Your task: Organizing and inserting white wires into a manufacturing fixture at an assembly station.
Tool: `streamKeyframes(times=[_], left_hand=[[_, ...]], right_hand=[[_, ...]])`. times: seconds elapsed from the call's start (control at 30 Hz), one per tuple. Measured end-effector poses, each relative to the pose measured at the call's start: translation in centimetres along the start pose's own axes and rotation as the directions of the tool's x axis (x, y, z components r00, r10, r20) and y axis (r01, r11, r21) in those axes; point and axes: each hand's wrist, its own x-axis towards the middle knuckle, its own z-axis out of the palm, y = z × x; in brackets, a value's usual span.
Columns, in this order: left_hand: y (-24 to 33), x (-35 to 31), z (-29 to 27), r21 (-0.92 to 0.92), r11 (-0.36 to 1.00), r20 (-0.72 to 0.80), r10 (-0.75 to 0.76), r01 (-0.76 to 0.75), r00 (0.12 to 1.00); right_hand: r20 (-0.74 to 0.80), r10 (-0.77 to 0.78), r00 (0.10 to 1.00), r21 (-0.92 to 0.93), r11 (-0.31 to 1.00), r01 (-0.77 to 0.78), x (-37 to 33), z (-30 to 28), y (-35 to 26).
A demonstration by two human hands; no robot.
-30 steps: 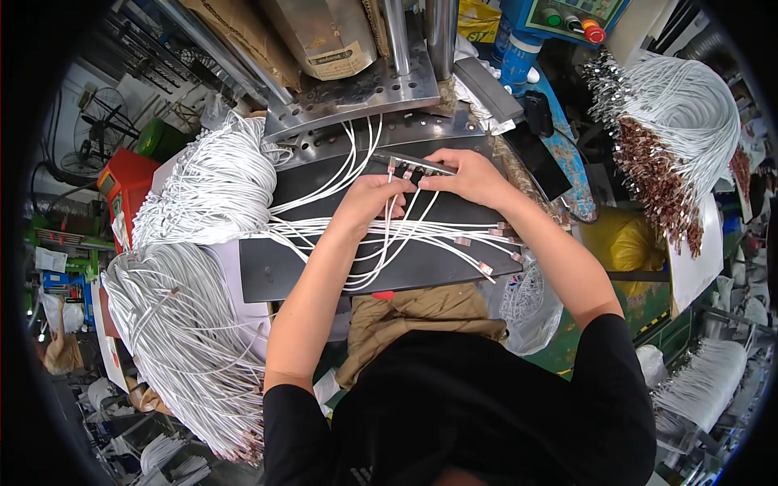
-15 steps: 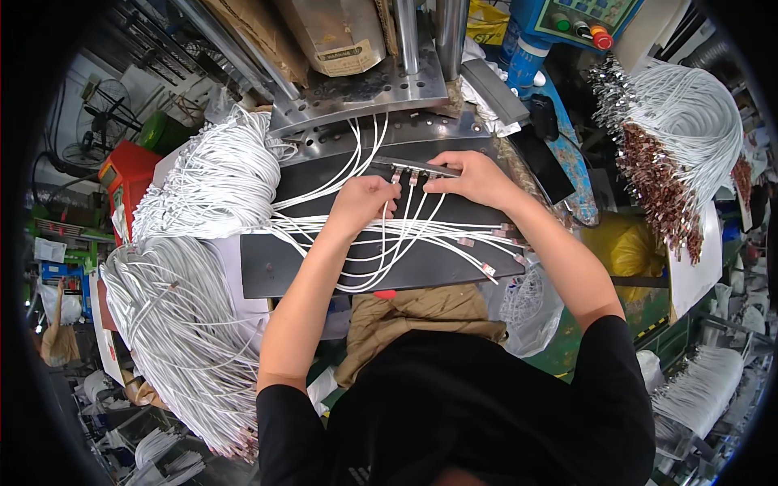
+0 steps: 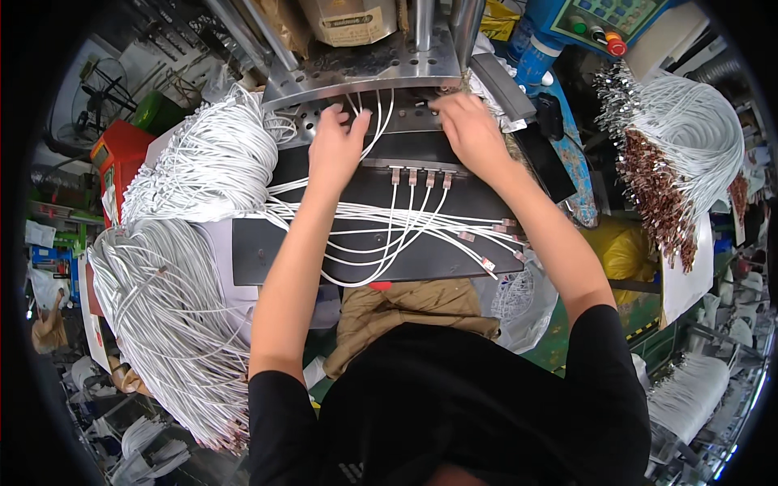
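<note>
At the press's lower metal plate, my left hand reaches forward, thumb and fingers apart, beside white cables that run in under the upper plate. To the right, my right hand stretches its fingers over the same lower plate; their tips are slightly blurred. No held thing shows in either hand. Nearer me, a narrow metal bar lies on the black board, with several clear cable plugs lined up along it. Loose white cables with plugs lie across the board.
Large bundles of white cable and grey-white cable pile up on the left. Steel posts rise ahead. A blue control box with a red button stands at the upper right, above another hanging cable bundle.
Both hands have left the metal bar and its plugs and moved forward to the press plate. The bar now rests on the board unheld, with the plugs along it. The view has shifted slightly.
</note>
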Motion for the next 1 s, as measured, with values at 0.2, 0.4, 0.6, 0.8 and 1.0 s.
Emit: streamKeyframes(times=[0.2,0.4,0.6,0.8,1.0], left_hand=[[1.2,1.9,1.3,-0.207,0.871,0.484,-0.304,0.445,0.821],[0.0,1.3,1.6,-0.249,0.888,0.422,-0.260,0.386,0.869],[1.5,0.0,-0.9,-0.436,0.684,0.445,-0.401,0.585,0.801],[9.2,-1.9,-14.8,-0.318,0.933,0.093,0.205,-0.166,0.974],[-8.4,-0.5,-28.6,0.509,0.708,-0.492,-0.227,0.489,0.840]], right_hand=[[-0.121,-0.035,0.992,-0.283,0.959,-0.001,6.2,5.8,5.9],[-0.268,0.196,0.943,-0.077,0.972,-0.224,12.3,5.3,5.7],[-0.341,0.108,0.934,-0.181,0.967,-0.178,13.7,4.0,1.9],[-0.164,0.135,0.977,-0.084,0.985,-0.151,12.6,5.7,7.5],[-0.083,0.189,0.978,0.352,0.924,-0.148,10.0,9.8,8.9]])
